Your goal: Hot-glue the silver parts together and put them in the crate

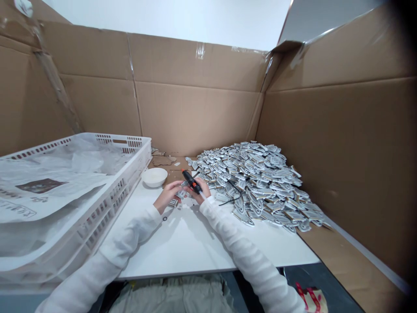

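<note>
While the R hand [204,189] was closed round a slim black tool w/ an orange tip [192,181], the L hand [170,194] held a small flat grey-and-white piece [181,192] narrowly in its fingers, near the tool & above a smooth white tabletop [189,248]. Wrinkled, soft-looking white sleeves [137,230] covered both forearms. On the R rose a big loose heap of thin grey-and-white pieces w/ rounded outlines & some tan edges [254,178], lying at all angles. On the L stood a slotted white plastic crate [127,182] w/ crinkly clear plastic [87,156] & a printed white sheet [65,184] in it; a shallow round white bowl [155,178] sat just beside it. Creased brown cardboard walls [195,108], taped in spots, closed off the back & both sides.

Fingers hid much of the held piece, so its full shape & any contact w/ the tool couldn't be told. Small bits under the hands were too tiny to ID. A thin black cord [239,191] crossed the heap, its route partly lost. The crate was cut off at the L border; bowl contents were unclear.

Open tabletop lay btwn the forearms, back to the straight front edge. Room was tighter sideways: bowl & crate L, heap close by R, reaching the tabletop's R edge.
</note>
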{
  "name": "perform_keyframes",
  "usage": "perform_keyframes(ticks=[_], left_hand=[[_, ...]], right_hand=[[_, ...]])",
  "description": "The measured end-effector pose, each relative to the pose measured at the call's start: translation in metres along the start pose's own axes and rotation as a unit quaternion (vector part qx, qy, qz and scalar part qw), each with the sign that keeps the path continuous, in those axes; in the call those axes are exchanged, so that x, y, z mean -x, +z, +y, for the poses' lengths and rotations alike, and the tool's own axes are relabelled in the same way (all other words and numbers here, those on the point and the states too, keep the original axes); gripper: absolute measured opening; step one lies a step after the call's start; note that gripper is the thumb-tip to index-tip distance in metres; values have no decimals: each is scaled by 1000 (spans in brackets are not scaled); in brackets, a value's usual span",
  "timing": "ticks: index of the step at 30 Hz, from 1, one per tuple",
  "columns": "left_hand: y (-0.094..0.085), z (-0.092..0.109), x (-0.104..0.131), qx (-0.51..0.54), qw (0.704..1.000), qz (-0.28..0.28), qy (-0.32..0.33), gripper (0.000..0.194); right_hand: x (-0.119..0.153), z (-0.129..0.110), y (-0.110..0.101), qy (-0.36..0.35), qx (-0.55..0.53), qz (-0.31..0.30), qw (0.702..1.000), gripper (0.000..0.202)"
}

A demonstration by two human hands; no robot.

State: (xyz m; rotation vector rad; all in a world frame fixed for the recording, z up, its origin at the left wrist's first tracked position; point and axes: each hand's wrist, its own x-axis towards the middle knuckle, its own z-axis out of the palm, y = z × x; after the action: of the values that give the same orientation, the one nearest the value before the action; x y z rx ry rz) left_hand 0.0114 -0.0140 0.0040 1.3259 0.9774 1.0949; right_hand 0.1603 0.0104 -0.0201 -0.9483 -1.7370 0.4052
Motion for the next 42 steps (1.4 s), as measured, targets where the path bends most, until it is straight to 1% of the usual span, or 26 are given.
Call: perform_keyframes(ticks=[2,4,7,9,11,13,15,17,19,25,31,42], left_hand=[[1,-1,1,-9,1000,-10,25,37],[2,-3,1,-12,999,-22,48,44],[5,-7,0,0,998,-28,62,45],[6,-10,-1,7,998,-4,61,43],[5,-11,-1,16,998,32,55,40],[2,-11,-2,33,996,69,48,36],[-1,-11,-3,55,992,101,44,31],[-4,-12,-4,82,988,127,40,27],[-5,-13,-5,109,983,143,36,24],[-1,-13,-5,138,976,168,19,21],[2,-8,-2,142,974,174,17,20],[1,-8,0,137,977,160,28,20]], right_hand=[[2,-1,1,-4,26,13,1000,30],[3,-2,2,14,48,29,998,30],[5,-4,4,48,70,50,995,30],[6,-7,4,52,75,68,994,31],[6,-11,4,53,68,87,992,30],[6,-17,3,56,60,93,992,30],[7,-22,3,53,58,74,994,29],[9,-25,5,50,72,41,995,29],[10,-25,7,49,88,18,995,30],[11,-23,9,57,109,20,992,30],[9,-31,4,79,139,8,987,31],[9,-35,2,87,130,2,988,26]])
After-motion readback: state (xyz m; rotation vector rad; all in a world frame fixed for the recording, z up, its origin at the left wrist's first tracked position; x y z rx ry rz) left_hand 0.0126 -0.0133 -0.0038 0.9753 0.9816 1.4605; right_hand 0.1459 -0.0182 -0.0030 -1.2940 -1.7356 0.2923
